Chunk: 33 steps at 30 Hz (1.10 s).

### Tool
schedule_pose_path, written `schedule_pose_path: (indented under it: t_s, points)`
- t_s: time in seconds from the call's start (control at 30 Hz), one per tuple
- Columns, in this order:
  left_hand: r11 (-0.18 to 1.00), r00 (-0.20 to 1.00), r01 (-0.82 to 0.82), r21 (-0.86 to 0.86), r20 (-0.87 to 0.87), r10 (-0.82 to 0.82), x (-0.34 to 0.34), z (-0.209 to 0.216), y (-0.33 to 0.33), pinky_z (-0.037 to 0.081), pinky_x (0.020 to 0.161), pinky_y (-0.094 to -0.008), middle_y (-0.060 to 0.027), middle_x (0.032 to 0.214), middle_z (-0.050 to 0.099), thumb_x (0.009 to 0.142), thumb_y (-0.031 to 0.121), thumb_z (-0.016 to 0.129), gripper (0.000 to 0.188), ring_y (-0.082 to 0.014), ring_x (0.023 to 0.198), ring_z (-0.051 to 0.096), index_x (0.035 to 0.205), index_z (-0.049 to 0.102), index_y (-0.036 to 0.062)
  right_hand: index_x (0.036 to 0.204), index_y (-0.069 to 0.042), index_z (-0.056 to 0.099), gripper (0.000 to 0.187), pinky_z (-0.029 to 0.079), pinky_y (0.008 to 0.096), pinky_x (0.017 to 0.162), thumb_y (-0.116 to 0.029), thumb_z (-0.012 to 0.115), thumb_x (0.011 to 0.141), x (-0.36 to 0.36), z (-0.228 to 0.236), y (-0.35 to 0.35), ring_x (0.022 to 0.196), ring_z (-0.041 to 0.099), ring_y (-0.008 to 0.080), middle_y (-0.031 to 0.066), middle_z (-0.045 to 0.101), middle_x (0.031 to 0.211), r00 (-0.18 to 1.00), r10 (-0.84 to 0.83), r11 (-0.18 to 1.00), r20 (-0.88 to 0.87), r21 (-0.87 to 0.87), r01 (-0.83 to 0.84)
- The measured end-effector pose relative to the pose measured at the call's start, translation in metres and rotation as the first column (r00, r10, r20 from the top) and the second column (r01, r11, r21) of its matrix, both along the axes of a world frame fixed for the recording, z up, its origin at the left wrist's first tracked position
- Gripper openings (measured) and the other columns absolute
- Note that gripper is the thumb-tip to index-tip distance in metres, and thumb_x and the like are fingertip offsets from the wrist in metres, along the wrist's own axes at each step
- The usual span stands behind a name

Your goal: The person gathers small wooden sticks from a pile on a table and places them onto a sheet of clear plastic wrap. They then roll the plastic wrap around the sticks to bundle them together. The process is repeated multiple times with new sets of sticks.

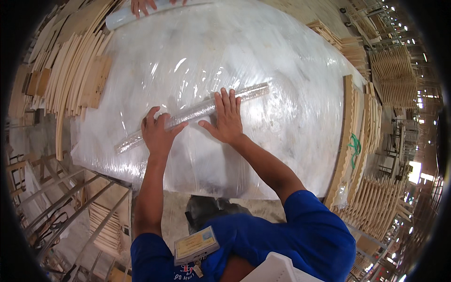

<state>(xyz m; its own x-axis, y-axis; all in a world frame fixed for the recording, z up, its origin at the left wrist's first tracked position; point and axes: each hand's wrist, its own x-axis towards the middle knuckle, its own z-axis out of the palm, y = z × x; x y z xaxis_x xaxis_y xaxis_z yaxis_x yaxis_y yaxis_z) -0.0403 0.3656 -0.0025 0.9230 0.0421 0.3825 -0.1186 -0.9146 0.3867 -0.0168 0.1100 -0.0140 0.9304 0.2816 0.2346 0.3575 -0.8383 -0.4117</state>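
Bubble-wrapped bundle, long and narrow, lies aslant on the film-covered surface; its left end sits nearer the wearer, its right end farther off; the inner piece is hard to make out through the wrap.

Left hand is at the bundle's left half; grip wide, fingers bent, thumb spread toward the right hand; right hand lies across the bundle right of its middle; grip wide, palm down, fingers extended over the wrap, thumb out to the left; neither grip closes round the bundle.

Far left edge: a co-worker's hand on a pale roll of film; a 2nd hand shows only partly at the frame edge.

Left side: stacked wooden strips; right side: scalloped wooden rails with green twine; below, a blue shirt and a badge.
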Motion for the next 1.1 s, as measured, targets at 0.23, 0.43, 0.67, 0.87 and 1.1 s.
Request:
schedule_pose_path:
  t_s: [0.23,0.43,0.67,0.87,1.1]
  points:
    - [0.995,0.994,0.091,-0.048,0.058,-0.088,0.028,0.003,-0.003,0.038,0.117,-0.0631,-0.0092,0.14,0.063,0.084,0.049,0.089,0.056,-0.0365,0.13,0.058,0.119,0.073,0.0085,0.159,-0.002,0.051,0.091,0.028,0.0693,0.125,-0.065,0.069,0.096,0.127,0.004,0.026,0.157,0.038,0.048,0.0255,0.046,0.166,0.965,-0.006,0.993,0.261,-0.109,0.036]
    - [0.988,0.994,0.006,0.151,-0.108,0.011,0.145,0.012,0.017,0.047,0.104,-0.0528,-0.0126,0.121,0.068,0.072,0.079,0.081,0.089,-0.0339,0.117,0.064,0.121,0.071,0.0048,0.117,-0.006,0.074,0.047,0.055,0.051,0.092,-0.047,0.079,0.095,0.221,0.032,0.059,0.106,0.068,0.0386,0.0167,0.072,0.114,0.979,0.009,0.981,0.202,0.188,-0.048]
    - [0.99,0.929,0.102,0.093,-0.364,-0.061,0.1,0.022,0.001,0.052,0.096,-0.0446,-0.0116,0.111,0.073,0.072,0.083,0.077,0.091,-0.0305,0.109,0.069,0.117,0.074,0.0054,0.113,-0.012,0.078,0.081,0.058,0.0482,0.081,-0.08,0.082,0.069,0.138,0.028,0.023,0.092,0.073,0.0355,0.0127,0.075,0.099,0.951,0.289,0.934,0.108,-0.251,-0.255]
    - [0.999,0.986,0.033,-0.003,-0.166,-0.033,-0.05,0.023,-0.017,0.053,0.098,-0.0466,-0.0114,0.11,0.07,0.073,0.067,0.088,0.073,-0.0321,0.108,0.068,0.107,0.072,0.0055,0.114,-0.012,0.079,0.086,0.059,0.048,0.077,-0.08,0.085,0.062,0.001,0.035,0.003,0.091,0.073,0.0358,0.0147,0.074,0.095,0.937,0.343,0.912,-0.065,-0.217,-0.349]
    - [0.24,0.9,-0.348,-0.906,-0.251,0.358,-0.211,0.031,-0.028,0.056,0.094,-0.0409,-0.009,0.111,0.067,0.098,0.035,0.083,0.037,-0.0247,0.103,0.067,0.11,0.064,0.0053,0.089,-0.007,0.072,0.076,0.057,0.0468,0.071,-0.075,0.089,0.062,-0.046,0.084,-0.024,0.081,0.07,0.0334,0.0116,0.071,0.085,0.919,0.313,0.945,0.242,-0.172,-0.277]
